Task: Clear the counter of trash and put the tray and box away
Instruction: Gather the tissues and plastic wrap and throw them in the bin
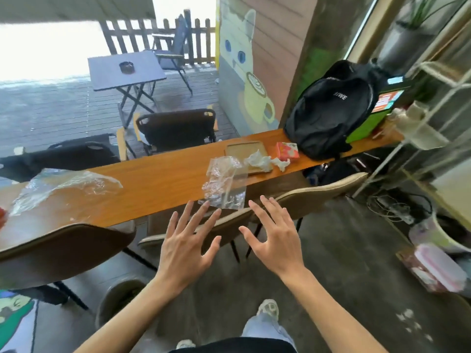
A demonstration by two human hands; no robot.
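A long wooden counter [158, 184] runs across the view. On it lie a crumpled clear plastic bag [224, 182], a brown tray [242, 149] with crumpled white tissue [258, 161] on its near edge, another tissue scrap [283, 163], and a small red box [287, 150]. A second clear plastic sheet [63, 187] lies at the left. My left hand [187, 244] and my right hand [274, 236] hover with fingers spread, just short of the counter's near edge, below the plastic bag. Both hold nothing.
A black backpack [331, 110] sits on the counter's right end beside a green box [367, 123]. Chairs stand along the near side: a dark one [61, 253] at left, a beige one [305, 197] under my hands. A grey bin [119, 296] stands on the floor. A white wire shelf [438, 115] stands at right.
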